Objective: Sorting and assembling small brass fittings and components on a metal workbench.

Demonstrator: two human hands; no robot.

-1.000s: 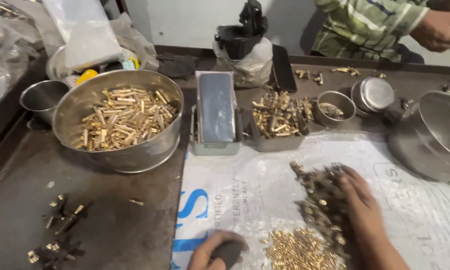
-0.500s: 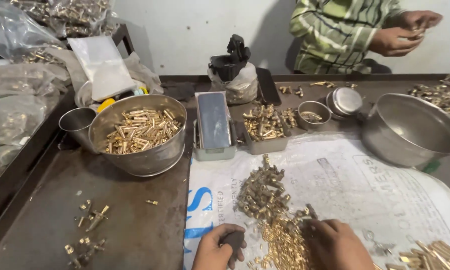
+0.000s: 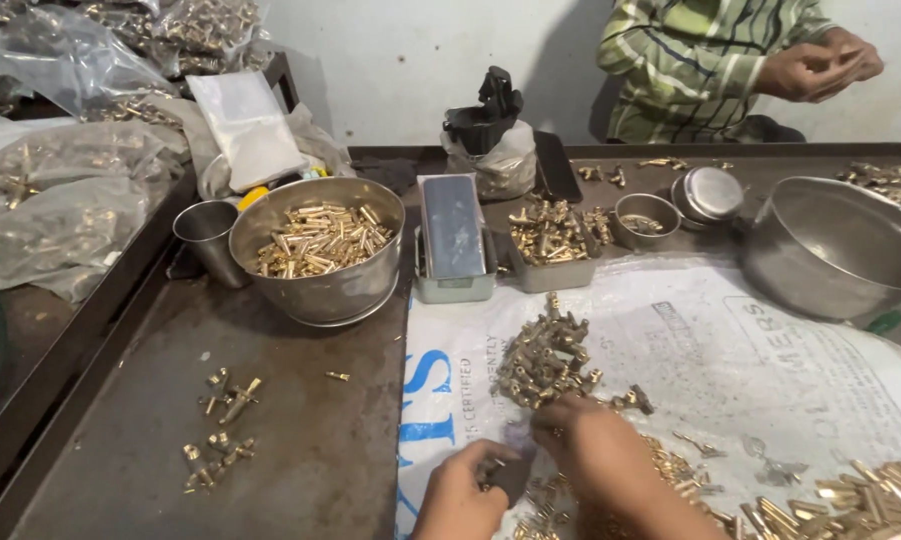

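Left hand [image 3: 462,498] curled, fingers together around a small dark tool [image 3: 511,478]. Right hand [image 3: 592,452] just beside it, fingertips [image 3: 548,418] pinched on brass fittings [image 3: 542,360] (heaped just beyond them) on the white sack [image 3: 770,360]. Farther off: steel bowl [image 3: 320,290] of brass pins.

You have one view only, worn on your head, tilted down and forward across the dark metal worktable [image 3: 300,440]. Your hands sit close at the bottom edge; the far wall and a seated co-worker in a green striped shirt [image 3: 700,70] fill the top.
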